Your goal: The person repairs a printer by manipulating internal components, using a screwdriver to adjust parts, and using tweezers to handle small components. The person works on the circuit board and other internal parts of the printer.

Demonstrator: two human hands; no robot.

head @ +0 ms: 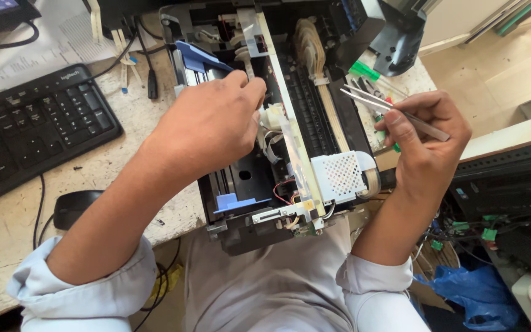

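While the left hand (213, 123) reaches into the opened printer (278, 123), its fingers are bent together near a small white plastic part (271, 115) beside the long metal rail (284, 104); I cannot tell if they really pinch something, because the back of the hand hides the tips. In this single head view the printer has no cover and lies at the edge of the bench (7, 227), partly over the person's lap, with a perforated metal shield (339, 175), red and black wires (284, 192) and a flat ribbon cable (314, 55) exposed. The right hand (425, 141) is closed on metal tweezers (394, 110) and hovers just beside the printer, apart from it. To do this step well, I judge the left fingers should press gently and stay away from the thin wires, and the tweezers should come in only when the part is clearly seen. A black keyboard (38, 129) and a mouse (75, 206) lie to the left, well apart.
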